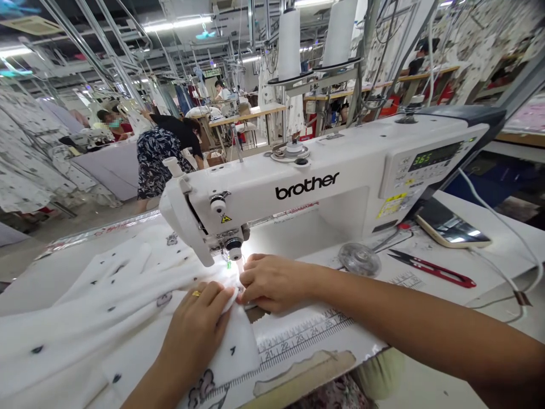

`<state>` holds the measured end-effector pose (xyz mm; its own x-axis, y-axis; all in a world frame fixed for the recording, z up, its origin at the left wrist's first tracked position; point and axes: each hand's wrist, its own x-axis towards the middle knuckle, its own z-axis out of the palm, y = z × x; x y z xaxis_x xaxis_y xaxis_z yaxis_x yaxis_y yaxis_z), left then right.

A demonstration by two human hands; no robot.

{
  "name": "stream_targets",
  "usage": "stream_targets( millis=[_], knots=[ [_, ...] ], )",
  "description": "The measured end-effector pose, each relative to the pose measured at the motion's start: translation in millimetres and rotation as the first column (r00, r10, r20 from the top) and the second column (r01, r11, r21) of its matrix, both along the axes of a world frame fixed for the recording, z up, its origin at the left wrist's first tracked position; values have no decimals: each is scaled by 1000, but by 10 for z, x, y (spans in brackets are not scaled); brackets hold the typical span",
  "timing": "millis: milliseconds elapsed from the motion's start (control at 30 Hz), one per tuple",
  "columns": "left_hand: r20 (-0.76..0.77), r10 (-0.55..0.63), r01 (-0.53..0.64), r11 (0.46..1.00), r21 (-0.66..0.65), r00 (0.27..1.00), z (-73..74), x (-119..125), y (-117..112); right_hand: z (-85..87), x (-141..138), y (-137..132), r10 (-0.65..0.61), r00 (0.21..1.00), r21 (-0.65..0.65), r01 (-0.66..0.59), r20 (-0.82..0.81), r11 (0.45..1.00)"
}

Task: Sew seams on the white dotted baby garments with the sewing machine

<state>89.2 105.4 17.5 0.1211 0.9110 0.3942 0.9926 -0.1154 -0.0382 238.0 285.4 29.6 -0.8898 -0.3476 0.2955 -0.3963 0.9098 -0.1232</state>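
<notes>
Garment factory floor, white surface (468, 369) with printed ruler. White printed fabric (85, 307) lies under both hands, fed to sewing machine (298, 182) needle just ahead. Left hand (200, 324) flat, fingers pressing fabric. Right hand (272, 281) curled, pinching fabric edge. Red snips (430, 268) well right.

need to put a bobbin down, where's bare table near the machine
Bare table under the machine arm, between the right hand and the metal disc; also left of the fabric. Crowded where the left hand meets the right, and around the snips and phone.
</notes>
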Motion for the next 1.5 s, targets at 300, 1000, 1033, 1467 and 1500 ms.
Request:
stream_targets(
  millis=[300,1000,1033,1467,1500],
  knots=[
    [-42,-144,143,989,-23,989,42,-65,-9,-43,18,-74,-146,985,-5,146,-95,989],
    [-51,-159,160,987,4,986,-64,-427,237,-101,-44,-36,-348,936,-110,352,49,930],
    [-65,-159,160,987,3,985,-65,-426,241,-97,-43,-35,-345,938,-103,348,42,932],
    [-243,-70,63,997,-35,967,-40,-305,276,-107,-43,-43,-371,928,-66,370,-12,927],
    [-238,-67,62,998,-28,969,-45,-309,270,-94,-37,-35,-361,932,-58,359,-25,931]
  ],
)
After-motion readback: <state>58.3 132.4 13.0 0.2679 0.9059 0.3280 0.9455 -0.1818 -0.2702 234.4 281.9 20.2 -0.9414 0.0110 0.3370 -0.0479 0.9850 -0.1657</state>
